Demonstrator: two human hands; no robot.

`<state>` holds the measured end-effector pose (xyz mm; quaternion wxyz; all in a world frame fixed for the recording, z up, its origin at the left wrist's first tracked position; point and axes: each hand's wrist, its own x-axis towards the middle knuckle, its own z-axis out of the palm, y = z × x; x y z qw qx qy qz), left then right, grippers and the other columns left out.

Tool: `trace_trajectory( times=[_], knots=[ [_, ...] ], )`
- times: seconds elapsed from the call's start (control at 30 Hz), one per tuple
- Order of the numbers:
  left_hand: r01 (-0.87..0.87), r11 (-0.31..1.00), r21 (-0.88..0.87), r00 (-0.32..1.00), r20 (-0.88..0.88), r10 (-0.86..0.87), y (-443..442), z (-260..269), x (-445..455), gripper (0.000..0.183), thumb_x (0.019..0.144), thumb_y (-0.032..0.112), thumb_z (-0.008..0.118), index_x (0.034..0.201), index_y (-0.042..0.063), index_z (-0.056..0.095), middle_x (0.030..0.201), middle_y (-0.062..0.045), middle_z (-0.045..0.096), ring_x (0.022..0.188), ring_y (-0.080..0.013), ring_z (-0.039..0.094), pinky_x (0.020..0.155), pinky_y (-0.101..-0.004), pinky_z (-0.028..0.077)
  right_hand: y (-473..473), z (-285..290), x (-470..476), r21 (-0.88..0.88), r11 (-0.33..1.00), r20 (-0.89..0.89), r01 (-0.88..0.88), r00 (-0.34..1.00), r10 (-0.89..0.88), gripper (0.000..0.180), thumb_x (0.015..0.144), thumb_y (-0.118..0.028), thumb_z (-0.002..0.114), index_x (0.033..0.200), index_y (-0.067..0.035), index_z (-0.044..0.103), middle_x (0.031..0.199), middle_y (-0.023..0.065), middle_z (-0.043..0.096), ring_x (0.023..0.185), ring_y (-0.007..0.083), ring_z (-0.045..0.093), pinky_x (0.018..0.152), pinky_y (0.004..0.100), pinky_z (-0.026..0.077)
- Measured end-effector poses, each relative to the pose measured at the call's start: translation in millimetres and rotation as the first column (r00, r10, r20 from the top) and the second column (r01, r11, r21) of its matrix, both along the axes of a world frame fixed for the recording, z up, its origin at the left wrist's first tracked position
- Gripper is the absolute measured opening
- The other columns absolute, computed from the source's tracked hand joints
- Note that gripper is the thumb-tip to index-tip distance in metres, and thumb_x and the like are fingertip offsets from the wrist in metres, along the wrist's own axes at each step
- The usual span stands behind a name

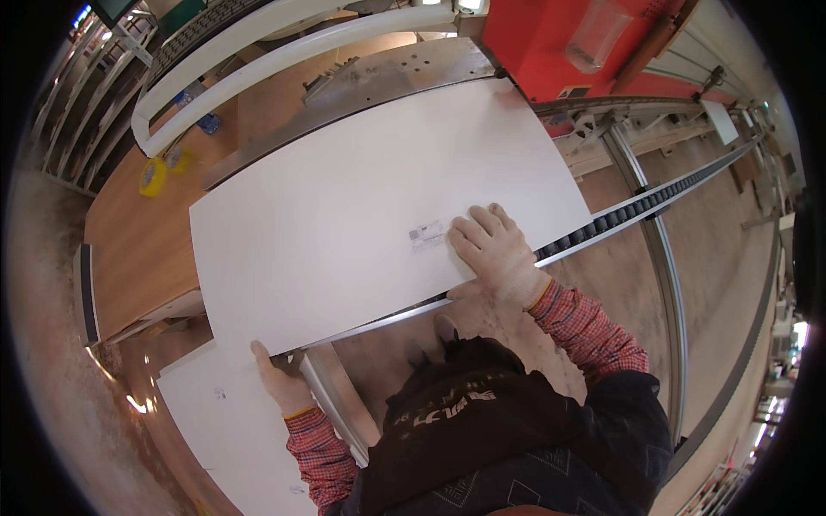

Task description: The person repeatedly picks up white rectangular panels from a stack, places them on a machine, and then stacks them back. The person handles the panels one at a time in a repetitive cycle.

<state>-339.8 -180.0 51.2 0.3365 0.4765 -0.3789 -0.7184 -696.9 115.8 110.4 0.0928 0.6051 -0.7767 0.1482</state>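
Note:
A large white panel [361,193] bearing a small printed label [427,237] lies before me, partly over a black roller track [606,224]. My left hand [282,382], in a pale glove, grips the panel's near left corner, its thumb on top and its fingers hidden beneath. Near the label, my right hand [493,255], gloved too, rests on the panel's near edge with the fingers spread over the face and the thumb at the edge. Another white panel [226,413] lies below my left hand.
Behind the panel runs a metal plate [413,71] beside a white tubular frame [290,58]. Yellow tape rolls [153,177] and a plastic bottle [208,122] sit on a wooden surface [142,226]. A red machine housing [542,39] rises at the back right, and an aluminium rail [668,284] crosses at right.

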Motion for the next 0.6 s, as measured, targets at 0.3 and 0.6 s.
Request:
trace_trajectory(
  times=[0.3,0.6],
  knots=[
    [-0.114,0.515,-0.85,0.692,0.304,0.654,-68.7,11.7,26.3,0.054,0.117,0.041,0.053,0.149,-0.001,0.063,0.147,-0.017,0.064,0.134,-0.0308,0.062,0.114,-0.0435,0.052,-5.2,6.1,-1.8,0.061,0.998,-0.036,0.033,0.999,-0.031,0.092,0.069,-0.065,0.088,0.131,0.0,0.067,0.139,0.0143,0.062,0.135,0.0404,0.056,0.117,0.0593,0.046],
    [-0.396,0.531,-0.749,0.617,0.211,0.758,-84.5,13.9,-24.8,0.054,0.111,0.04,0.061,0.112,-0.012,0.077,0.108,-0.02,0.076,0.102,-0.0314,0.07,0.092,-0.042,0.059,-9.6,8.4,-13.5,0.022,1.0,-0.11,-0.015,0.994,0.017,0.081,0.07,-0.063,0.084,0.119,0.0,0.069,0.129,0.0154,0.065,0.124,0.0389,0.063,0.106,0.0594,0.052]
  ],
)
